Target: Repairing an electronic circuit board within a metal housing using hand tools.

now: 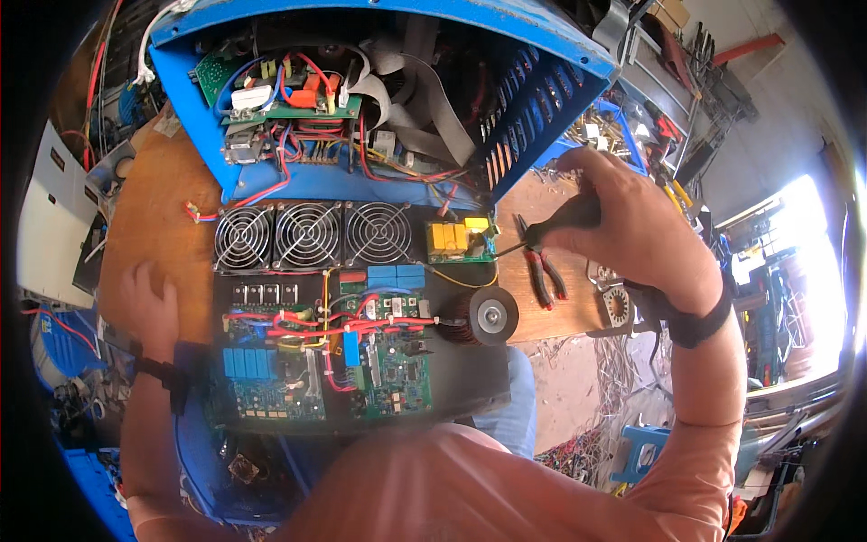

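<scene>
My right hand (pixel 632 221) is closed around the black handle of a screwdriver (pixel 575 219). The shaft points left, toward the edge of a small circuit board (pixel 449 238) with yellow blocks on it; whether the tip touches a screw is too small to tell. This board sits on a black panel (pixel 470 379) that also carries three metal-grilled fans (pixel 309 237), a round coil (pixel 493 315) and green circuit boards (pixel 271 366) joined by red wires. My left hand (pixel 147 307) lies on the wooden table left of the panel, fingers apart and holding nothing.
A blue metal case (pixel 316 187), full of wires and ribbon cables, stands open behind the panel. Red-and-black pliers (pixel 544 278) lie by my right hand, near a metal bracket part (pixel 617 307). A blue tray of small parts (pixel 621 135) is at the back right.
</scene>
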Tool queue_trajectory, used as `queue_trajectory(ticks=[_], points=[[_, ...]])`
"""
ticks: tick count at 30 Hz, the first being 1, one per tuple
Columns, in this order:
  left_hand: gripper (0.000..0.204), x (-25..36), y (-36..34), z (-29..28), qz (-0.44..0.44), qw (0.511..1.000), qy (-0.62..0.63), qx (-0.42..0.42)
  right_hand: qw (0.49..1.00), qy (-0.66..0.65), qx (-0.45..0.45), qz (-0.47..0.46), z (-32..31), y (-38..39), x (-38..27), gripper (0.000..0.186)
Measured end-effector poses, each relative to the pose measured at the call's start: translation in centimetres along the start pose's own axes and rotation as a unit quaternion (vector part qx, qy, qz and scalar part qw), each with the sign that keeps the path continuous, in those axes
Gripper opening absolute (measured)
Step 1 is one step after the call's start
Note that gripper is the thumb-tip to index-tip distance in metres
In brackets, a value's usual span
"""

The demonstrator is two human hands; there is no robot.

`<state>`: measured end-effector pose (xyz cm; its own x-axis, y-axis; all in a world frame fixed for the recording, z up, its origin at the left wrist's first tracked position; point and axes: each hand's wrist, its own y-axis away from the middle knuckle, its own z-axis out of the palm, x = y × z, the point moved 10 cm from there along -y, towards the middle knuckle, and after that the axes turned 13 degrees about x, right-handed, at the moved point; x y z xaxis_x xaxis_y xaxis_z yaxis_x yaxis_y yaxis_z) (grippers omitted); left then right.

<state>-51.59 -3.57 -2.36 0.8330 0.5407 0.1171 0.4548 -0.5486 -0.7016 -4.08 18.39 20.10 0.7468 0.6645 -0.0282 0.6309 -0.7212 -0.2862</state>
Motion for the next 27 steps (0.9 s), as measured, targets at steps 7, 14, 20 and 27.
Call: queue_trajectory(ticks=[7, 14, 20, 27], points=[[0.036, -0.3, 0.0, 0.5, 0.01, 1.0, 0.013, 0.014, 0.996, -0.083, 0.008, -0.023, -0.3, 0.2, -0.5, 0.034], [0.038, -0.1, -0.1, 0.4, 0.023, 0.999, 0.013, 0.017, 0.997, -0.075, 0.035, -0.008, 0.0, 0.1, 0.4, 0.038], [0.037, -0.4, 0.0, 0.8, 0.036, 0.999, -0.002, 0.026, 0.999, -0.014, 0.044, -0.004, -0.2, 0.0, 0.7, 0.041], [0.04, -1.1, 0.2, 1.4, 0.021, 1.0, 0.001, -0.002, 0.991, -0.135, 0.006, -0.014, 0.2, 0.1, -0.1, 0.032]])
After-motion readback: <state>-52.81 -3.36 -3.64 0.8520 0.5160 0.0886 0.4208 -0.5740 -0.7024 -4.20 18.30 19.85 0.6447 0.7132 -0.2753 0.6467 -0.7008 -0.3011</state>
